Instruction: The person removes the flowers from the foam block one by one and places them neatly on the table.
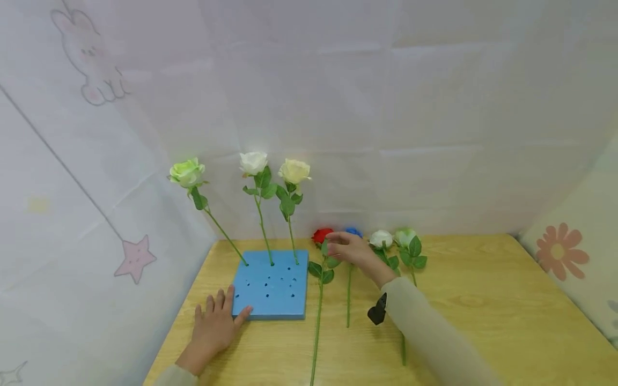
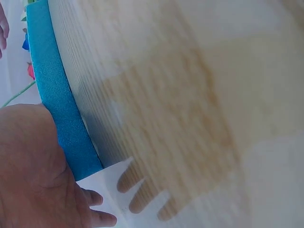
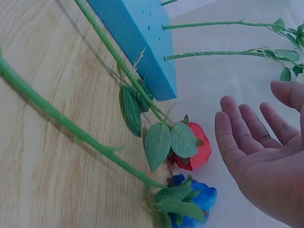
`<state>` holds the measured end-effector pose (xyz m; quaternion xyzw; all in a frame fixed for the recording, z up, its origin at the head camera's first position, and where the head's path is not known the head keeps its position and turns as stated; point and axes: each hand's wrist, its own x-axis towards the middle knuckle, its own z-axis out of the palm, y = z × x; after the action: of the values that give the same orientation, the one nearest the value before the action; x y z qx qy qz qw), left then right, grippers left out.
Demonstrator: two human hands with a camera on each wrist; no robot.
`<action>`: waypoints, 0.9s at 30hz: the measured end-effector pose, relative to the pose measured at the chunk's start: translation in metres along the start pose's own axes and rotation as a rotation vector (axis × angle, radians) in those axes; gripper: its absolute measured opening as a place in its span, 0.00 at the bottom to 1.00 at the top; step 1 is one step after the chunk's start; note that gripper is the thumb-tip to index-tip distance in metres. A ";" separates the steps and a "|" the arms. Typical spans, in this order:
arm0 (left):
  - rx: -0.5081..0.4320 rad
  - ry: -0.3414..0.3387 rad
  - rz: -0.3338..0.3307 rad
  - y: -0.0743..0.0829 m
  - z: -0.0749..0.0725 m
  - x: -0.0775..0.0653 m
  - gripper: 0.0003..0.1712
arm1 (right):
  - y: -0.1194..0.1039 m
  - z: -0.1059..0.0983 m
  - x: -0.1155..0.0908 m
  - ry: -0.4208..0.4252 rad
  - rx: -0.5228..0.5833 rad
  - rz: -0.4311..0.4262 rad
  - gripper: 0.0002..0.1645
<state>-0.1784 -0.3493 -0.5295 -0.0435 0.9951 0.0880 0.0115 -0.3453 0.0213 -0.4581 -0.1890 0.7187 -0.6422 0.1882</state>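
Observation:
My left hand (image 1: 214, 327) rests on the table against the lower left corner of a blue foam block (image 1: 277, 305), fingers spread and thumb touching its front edge. Three artificial roses stand in the block's back holes: a green one (image 1: 187, 172), a white one (image 1: 253, 162) and a cream one (image 1: 294, 171). Over the lying roses hovers my right hand (image 1: 352, 251), its fingers loosely bent with nothing between them. Closest to it are a red rose (image 3: 197, 147) and a blue rose (image 3: 197, 202); in the right wrist view the palm is apart from both.
Right of the blue rose lie a white rose (image 1: 381, 239) and a pale green rose (image 1: 406, 237), their stems toward me. Several small holes dot the block's top. A pale printed cloth (image 1: 434, 134) hangs behind the wooden table (image 1: 483, 311).

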 end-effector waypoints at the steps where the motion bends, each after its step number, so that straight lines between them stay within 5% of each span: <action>1: -0.001 0.000 -0.001 0.000 0.000 0.000 0.57 | 0.000 0.002 0.004 0.008 0.008 0.007 0.31; 12: -0.010 -0.024 -0.015 0.001 -0.003 0.001 0.58 | 0.008 0.026 0.042 0.016 0.087 -0.040 0.28; 27: -0.012 -0.015 -0.005 0.000 -0.004 0.001 0.56 | 0.000 0.054 0.066 0.029 0.075 -0.045 0.26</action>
<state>-0.1795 -0.3496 -0.5260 -0.0455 0.9943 0.0943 0.0191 -0.3744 -0.0591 -0.4654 -0.1886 0.6922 -0.6756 0.1700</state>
